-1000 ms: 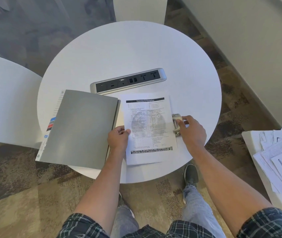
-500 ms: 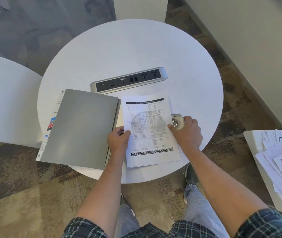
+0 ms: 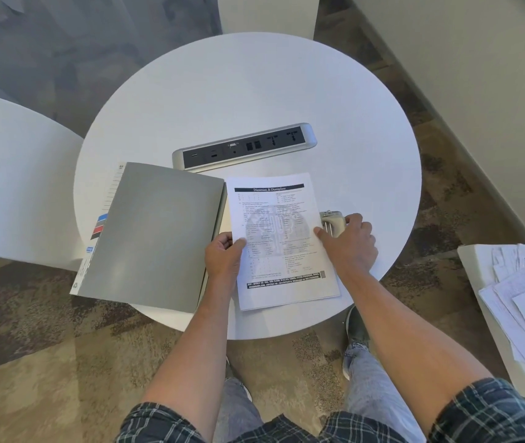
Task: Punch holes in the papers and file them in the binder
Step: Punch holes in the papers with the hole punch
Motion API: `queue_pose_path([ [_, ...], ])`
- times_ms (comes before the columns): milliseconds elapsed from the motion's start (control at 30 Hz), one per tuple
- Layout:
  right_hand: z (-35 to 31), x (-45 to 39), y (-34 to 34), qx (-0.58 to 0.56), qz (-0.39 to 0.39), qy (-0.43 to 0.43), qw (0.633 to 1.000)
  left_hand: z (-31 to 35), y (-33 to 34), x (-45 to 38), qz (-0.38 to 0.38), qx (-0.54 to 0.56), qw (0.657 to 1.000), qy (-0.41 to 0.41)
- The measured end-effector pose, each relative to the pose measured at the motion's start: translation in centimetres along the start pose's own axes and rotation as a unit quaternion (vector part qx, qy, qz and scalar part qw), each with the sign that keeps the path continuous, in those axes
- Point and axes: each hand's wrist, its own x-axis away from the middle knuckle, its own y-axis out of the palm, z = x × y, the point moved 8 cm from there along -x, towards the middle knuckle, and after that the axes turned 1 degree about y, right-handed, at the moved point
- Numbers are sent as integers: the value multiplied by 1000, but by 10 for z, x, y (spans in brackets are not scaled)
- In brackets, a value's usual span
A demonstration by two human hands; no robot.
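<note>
A printed sheet of paper (image 3: 281, 241) lies on the round white table (image 3: 254, 91) near its front edge. My left hand (image 3: 222, 260) pinches the sheet's left edge. A small metal hole punch (image 3: 331, 220) sits at the sheet's right edge, and my right hand (image 3: 349, 243) rests over it with the thumb on the paper. A closed grey binder (image 3: 155, 235) with coloured index tabs lies to the left of the sheet, touching the left hand's side.
A silver power socket strip (image 3: 245, 145) is set into the table behind the paper. A loose pile of papers (image 3: 523, 289) lies on a white surface at the right. White chairs (image 3: 15, 174) stand left and behind. My feet are under the table edge.
My right hand slid from the punch top towards the paper's right edge, thumb now on the sheet. The sheet has shifted slightly. The left hand keeps its hold.
</note>
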Motion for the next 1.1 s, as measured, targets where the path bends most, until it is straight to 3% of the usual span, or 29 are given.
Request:
queue_pose_path([
  [167, 3, 1, 1, -23, 5, -16, 1000, 5, 12, -2, -59, -22, 998, 13],
  [400, 2, -1, 4, -51, 6, -55, 997, 7, 22, 0, -70, -66, 995, 10],
  [700, 5, -2, 5, -174, -25, -57, 983, 3, 16, 9, -12, -52, 999, 0],
  [1100, 9, -12, 7, -172, -82, -20, 981, 14, 13, 20, 27, -133, 990, 36],
])
